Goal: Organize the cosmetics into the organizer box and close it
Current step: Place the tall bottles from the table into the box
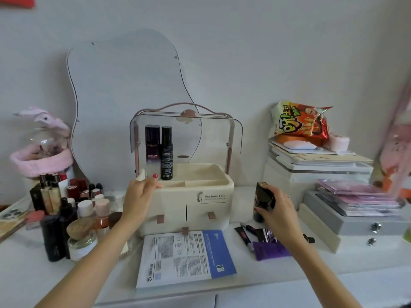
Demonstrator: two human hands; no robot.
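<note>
beside organizer box [189, 196], right hand [280, 213] grips bottle [263, 200]

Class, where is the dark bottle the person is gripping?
The dark bottle stands on the table right of the organizer box, held by the right hand.

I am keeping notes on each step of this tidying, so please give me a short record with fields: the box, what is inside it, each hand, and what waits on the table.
organizer box: cream, on the white table, clear lid raised
inside: two tall dark bottles upright at the back left
left hand: on the box's top left rim, holding no item
right hand: gripping a dark bottle right of the box
waiting left: cluster of bottles and jars
waiting right: small tubes, purple packet
in front: printed sheet packet
</note>
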